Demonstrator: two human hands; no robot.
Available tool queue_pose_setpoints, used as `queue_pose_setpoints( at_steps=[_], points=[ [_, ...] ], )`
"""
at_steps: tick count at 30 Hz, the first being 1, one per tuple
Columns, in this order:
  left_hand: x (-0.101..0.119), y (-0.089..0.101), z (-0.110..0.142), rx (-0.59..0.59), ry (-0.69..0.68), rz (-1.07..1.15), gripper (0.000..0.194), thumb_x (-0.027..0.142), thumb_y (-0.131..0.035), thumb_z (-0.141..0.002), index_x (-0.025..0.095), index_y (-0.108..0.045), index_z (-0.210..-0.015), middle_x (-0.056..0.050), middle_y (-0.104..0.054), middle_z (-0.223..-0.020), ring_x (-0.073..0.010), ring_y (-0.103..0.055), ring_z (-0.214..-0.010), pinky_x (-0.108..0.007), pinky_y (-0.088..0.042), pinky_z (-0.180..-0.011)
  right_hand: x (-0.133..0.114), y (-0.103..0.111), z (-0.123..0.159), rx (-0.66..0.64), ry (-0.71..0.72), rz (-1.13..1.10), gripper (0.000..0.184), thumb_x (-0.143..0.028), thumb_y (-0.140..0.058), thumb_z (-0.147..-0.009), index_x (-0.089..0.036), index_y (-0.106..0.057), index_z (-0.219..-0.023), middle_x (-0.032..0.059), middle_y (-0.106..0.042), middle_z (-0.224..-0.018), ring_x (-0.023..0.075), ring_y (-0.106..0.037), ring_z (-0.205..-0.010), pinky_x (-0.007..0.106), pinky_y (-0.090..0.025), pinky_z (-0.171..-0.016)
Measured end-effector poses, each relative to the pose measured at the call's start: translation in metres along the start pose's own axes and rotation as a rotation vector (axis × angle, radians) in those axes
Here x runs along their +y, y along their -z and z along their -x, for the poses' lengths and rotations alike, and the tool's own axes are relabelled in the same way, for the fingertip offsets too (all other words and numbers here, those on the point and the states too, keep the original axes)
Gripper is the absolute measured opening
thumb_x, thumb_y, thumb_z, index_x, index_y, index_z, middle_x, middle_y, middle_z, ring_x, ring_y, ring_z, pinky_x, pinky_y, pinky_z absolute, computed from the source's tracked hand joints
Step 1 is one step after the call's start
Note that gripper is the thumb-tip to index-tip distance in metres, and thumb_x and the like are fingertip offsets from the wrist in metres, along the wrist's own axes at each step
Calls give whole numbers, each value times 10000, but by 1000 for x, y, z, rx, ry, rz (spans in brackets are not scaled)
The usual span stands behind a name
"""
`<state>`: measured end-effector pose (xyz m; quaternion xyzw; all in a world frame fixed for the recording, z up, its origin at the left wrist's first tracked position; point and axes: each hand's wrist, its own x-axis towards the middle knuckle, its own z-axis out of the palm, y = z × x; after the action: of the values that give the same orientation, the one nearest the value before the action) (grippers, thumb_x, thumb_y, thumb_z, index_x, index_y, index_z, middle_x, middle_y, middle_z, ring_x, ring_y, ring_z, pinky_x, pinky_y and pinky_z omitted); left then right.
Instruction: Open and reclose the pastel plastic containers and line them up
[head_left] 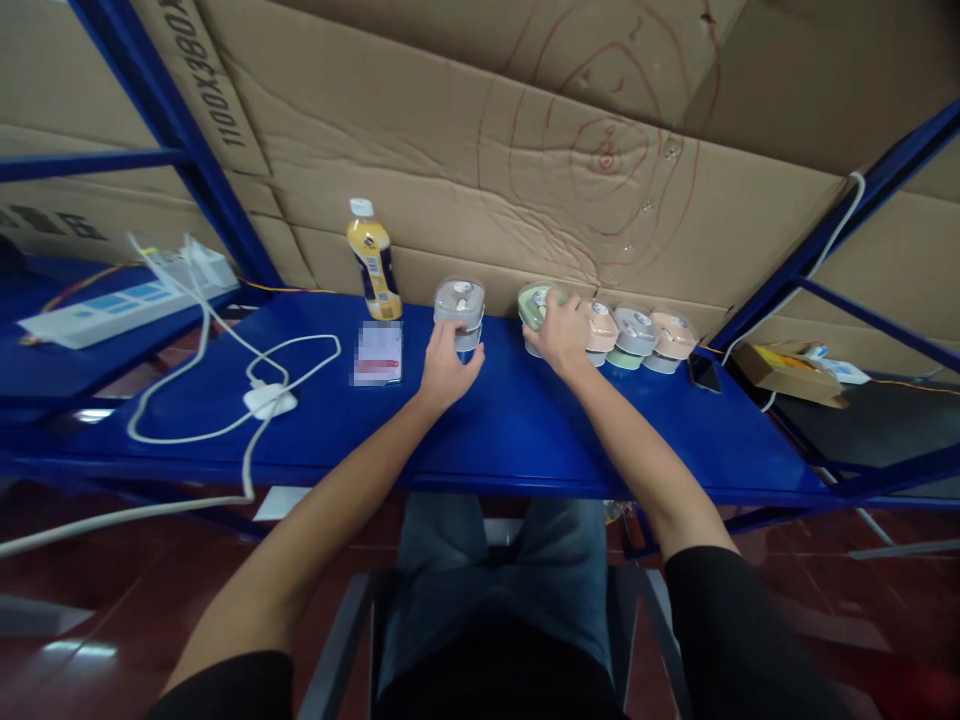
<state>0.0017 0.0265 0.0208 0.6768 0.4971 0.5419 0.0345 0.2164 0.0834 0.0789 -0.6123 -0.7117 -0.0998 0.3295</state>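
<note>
My left hand (448, 368) is at a small box-shaped container with a grey translucent lid (459, 300), stacked on a similar pale one. Its fingers lie against the front left of the stack, and the thumb sits by the lower right corner. To the right, my right hand (564, 332) grips a green-lidded container (534, 300) from above, its thumb on the near left side and fingers over the lid. That hand partly covers the container. Beside it stand several more stacked containers, with a peach lid (600, 320), a grey lid (634, 328) and another peach lid (673, 333).
A yellow drink bottle (373, 262) and a phone with a lit screen (379, 352) are on the left. A white charger (270, 400) with looping cable lies near a power strip (127, 300). A dark phone (704, 373) rests at the right. Cardboard (420, 150) walls the blue table (510, 430).
</note>
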Motion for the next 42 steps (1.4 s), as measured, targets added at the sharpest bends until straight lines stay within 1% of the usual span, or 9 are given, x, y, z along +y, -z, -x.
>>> queue_pose_setpoints(
  at_steps=[5,10,19,24,31,33,36,39,42],
  points=[
    [-3,1,-1,35,32,-29,280,232,-630,-940,204,-548,-1206,-122,-603,-1199,-300,-620,-1198,-486,-520,-1090,-8,-25,-25,-27,-165,13,806,-590,-786,-804,-54,-584,-1372,365,-527,-1358,558,-452,-1301,768,-326,-1063],
    [-1,5,-5,145,69,-112,453,228,-703,-872,183,-499,-1274,-157,-561,-1275,-331,-568,-1271,-510,-485,-1122,-17,-18,-15,-14,-146,175,677,-579,-613,-922,-12,-608,-1292,371,-535,-1355,545,-425,-1318,754,-319,-1034],
    [18,-6,-58,79,319,-400,944,509,-869,-765,96,-397,-1470,-297,-483,-1473,-487,-508,-1381,-589,-419,-1148,-8,18,58,112,206,172,364,-391,-528,-990,-105,-700,-1137,220,-632,-1130,400,-523,-1124,577,-434,-974],
    [8,-25,-73,-9,430,-465,869,463,-851,-790,59,-438,-1439,-307,-579,-1359,-489,-603,-1277,-594,-489,-1068,12,15,76,132,254,46,290,-340,-533,-976,-136,-738,-1002,185,-649,-1023,362,-556,-1053,552,-489,-959],
    [-3,-2,-61,76,184,-270,766,368,-823,-791,123,-459,-1419,-216,-585,-1412,-392,-561,-1361,-520,-453,-1165,30,21,63,251,180,-298,212,-352,-567,-946,-200,-714,-958,126,-657,-952,330,-619,-1029,569,-521,-1011],
    [3,9,-47,-18,-13,-177,816,360,-836,-761,142,-450,-1446,-194,-573,-1456,-374,-547,-1389,-505,-430,-1203,36,32,61,240,214,-408,280,-433,-620,-942,-211,-703,-1090,133,-669,-1063,331,-631,-1089,571,-524,-1037],
    [17,18,-20,-288,-198,-28,892,385,-854,-710,167,-446,-1472,-175,-571,-1495,-389,-554,-1401,-530,-437,-1208,41,48,62,99,367,-502,705,-610,-791,-817,-261,-591,-1396,153,-594,-1418,376,-565,-1330,605,-469,-1147],
    [26,13,5,-492,-205,98,931,380,-841,-711,180,-417,-1515,-181,-572,-1509,-387,-574,-1396,-533,-466,-1185,40,50,69,-141,506,-517,1020,-707,-854,-720,-286,-454,-1558,153,-489,-1591,398,-466,-1478,616,-396,-1232],
    [25,4,17,-579,-222,181,989,378,-865,-677,199,-403,-1533,-189,-552,-1533,-395,-564,-1409,-560,-459,-1187,36,39,77,-351,558,-494,1064,-746,-833,-723,-258,-438,-1583,171,-550,-1540,393,-538,-1425,594,-455,-1192]
  ],
)
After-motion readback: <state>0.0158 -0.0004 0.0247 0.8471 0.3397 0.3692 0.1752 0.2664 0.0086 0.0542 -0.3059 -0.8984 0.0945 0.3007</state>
